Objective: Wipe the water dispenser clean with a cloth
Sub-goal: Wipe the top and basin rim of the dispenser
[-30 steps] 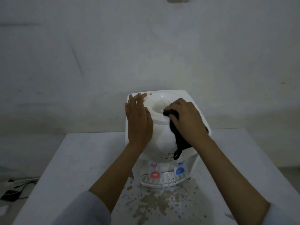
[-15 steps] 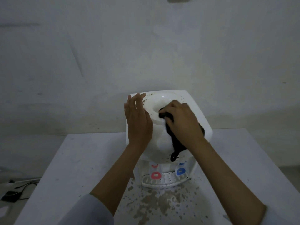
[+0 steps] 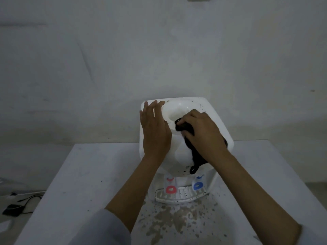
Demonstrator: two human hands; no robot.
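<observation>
From the head view, I see the water dispenser [image 3: 178, 149] at frame centre. My right hand [image 3: 203, 133] grips the dark cloth [image 3: 190, 147] at the top basin's near rim; my left hand [image 3: 154, 131] rests flat, fingers straight, bracing the left side.

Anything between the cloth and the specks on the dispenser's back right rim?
Nothing visible. The right hand grips the cloth at the bowl's near edge; the specks lie just beyond on bare dispenser top. The left hand rests on the other side.
</observation>
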